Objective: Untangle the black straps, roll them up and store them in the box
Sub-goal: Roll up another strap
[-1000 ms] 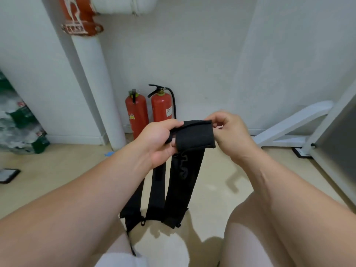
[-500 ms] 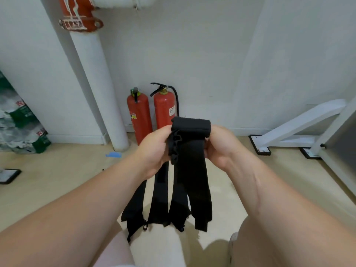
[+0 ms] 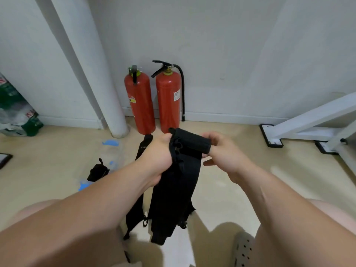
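Above beige floor [image 3: 240, 189], both hands grip black straps [image 3: 173, 189].

I see black straps [image 3: 173, 189] between my left hand [image 3: 156, 157] and right hand [image 3: 225, 157], red extinguishers [image 3: 168, 101] beyond them, beige floor [image 3: 289, 180] beneath.

You're in a storage or utility corner, not a living space: bare white walls, a white pipe [image 3: 92, 64] running down to the beige floor [image 3: 250, 160], two red fire extinguishers [image 3: 139, 105] standing against the skirting. Shrink-wrapped packs [image 3: 17, 112] sit at the left wall, and a white metal frame [image 3: 308, 120] stands on the right.
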